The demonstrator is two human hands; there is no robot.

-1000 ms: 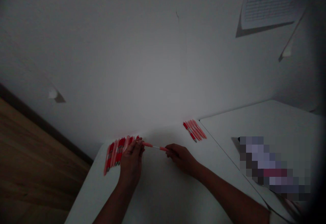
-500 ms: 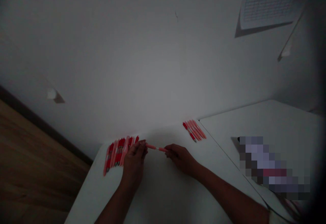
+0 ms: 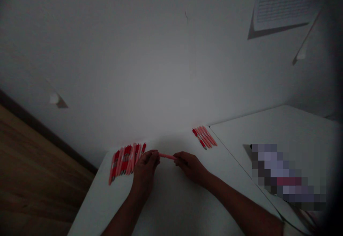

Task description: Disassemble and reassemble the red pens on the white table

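Left hand: left hand [image 3: 144,167], palm down, wrist toward the near table edge, fingertips pinched on one end of the pen.
Right hand: right hand [image 3: 190,166], coming in from the lower right, fingers closed on the other end.
Grip: narrow on both sides; the pen is pinched between the fingertips, and the hands stand just apart with only the pen bridging them.
Held item: pink pen [image 3: 166,156], lying nearly level, held above the table, both ends hidden by fingers; only the middle of the barrel shows.
Left of grip: larger batch of pens [image 3: 125,161], pink and red, lying side by side on the table, just beside the left hand's fingers and not clearly touching them.
Beyond grip, to the right: smaller batch of pens [image 3: 204,137], same colours, fanned slightly, near the table's far corner, well clear of both hands.
Under grip: white table [image 3: 174,203], bare around the hands.
Right of grip: second white table [image 3: 270,128], its edge meeting the first; a pixelated object [image 3: 284,175] lies on it, unreadable.
Far left: wood floor [image 3: 34,171], below the table edge.
Above grip: pale wall [image 3: 134,50], with a printed sheet [image 3: 284,1] in the upper right.
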